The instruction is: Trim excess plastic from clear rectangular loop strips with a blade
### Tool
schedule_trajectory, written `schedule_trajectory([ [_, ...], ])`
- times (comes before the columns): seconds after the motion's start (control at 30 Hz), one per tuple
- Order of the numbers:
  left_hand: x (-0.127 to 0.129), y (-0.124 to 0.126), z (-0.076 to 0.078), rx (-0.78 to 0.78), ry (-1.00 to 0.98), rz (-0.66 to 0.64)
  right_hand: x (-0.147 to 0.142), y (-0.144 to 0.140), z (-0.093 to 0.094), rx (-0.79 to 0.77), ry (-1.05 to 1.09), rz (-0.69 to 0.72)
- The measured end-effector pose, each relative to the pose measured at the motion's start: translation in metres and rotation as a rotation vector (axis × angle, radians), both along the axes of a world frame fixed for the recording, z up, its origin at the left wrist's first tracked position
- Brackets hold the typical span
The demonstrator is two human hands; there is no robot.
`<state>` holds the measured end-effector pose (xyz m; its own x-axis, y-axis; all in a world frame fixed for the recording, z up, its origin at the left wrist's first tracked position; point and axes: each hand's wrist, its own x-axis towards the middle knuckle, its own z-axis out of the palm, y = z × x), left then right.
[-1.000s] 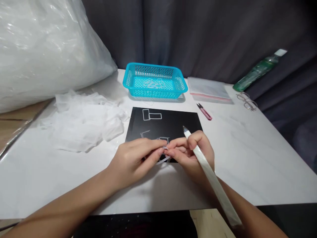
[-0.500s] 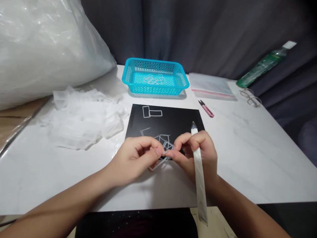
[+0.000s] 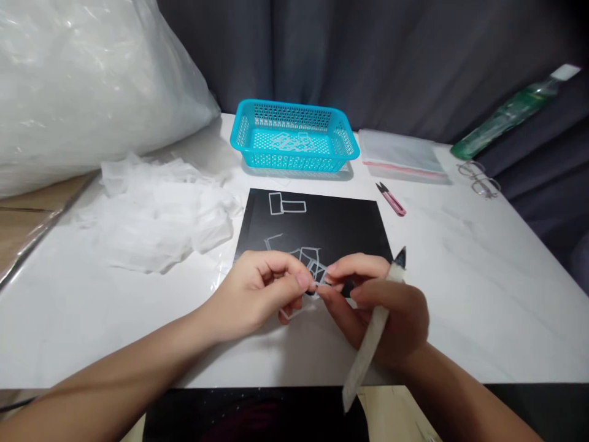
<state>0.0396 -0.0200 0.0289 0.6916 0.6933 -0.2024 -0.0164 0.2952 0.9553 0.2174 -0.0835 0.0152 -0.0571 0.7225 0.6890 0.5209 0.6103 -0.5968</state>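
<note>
My left hand (image 3: 257, 298) is closed in a pinch on a thin translucent plastic frame (image 3: 291, 315), low over the front edge of a black mat (image 3: 345, 224). Close against it, the thumb and forefinger of my right hand (image 3: 396, 313) meet the same piece. A flat tool wrapped in whitish tape (image 3: 368, 350), with a dark pointed tip, is gripped between the fingers of that hand and slants across the palm. Thin frame-shaped pieces (image 3: 310, 253) lie in a tangle on the mat just beyond my fingertips. Two joined rectangular outlines (image 3: 293, 207) rest near its far edge.
A blue perforated basket (image 3: 294, 162) holding similar pieces stands behind the mat. At left are a heap of translucent white pieces (image 3: 161, 215) and a large filled plastic bag (image 3: 92, 92). Pink thread snips (image 3: 392, 201), zip bags (image 3: 405, 159), glasses (image 3: 481, 180) and a green bottle (image 3: 510, 113) are right.
The taped tool has swung over: its tip now leans right and its tail left. My right hand has rolled and shifted slightly right; both hands remain at the small frame. The view has shifted a little.
</note>
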Motion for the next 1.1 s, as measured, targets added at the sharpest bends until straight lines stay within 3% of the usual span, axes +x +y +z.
schedule_trajectory([
  [0.37,-0.0012,0.0008,0.0012,0.011,0.032,-0.005,-0.0017,-0.0005,-0.0012,-0.21,0.313,0.154],
  [0.57,-0.0012,-0.0002,0.0018,0.096,0.075,0.013,-0.0029,0.0003,0.0012,-0.319,0.483,0.239],
  [1.1,-0.0032,-0.0003,-0.0007,0.079,0.1,0.026,-0.0048,0.0006,0.0026,-0.373,0.54,0.233],
])
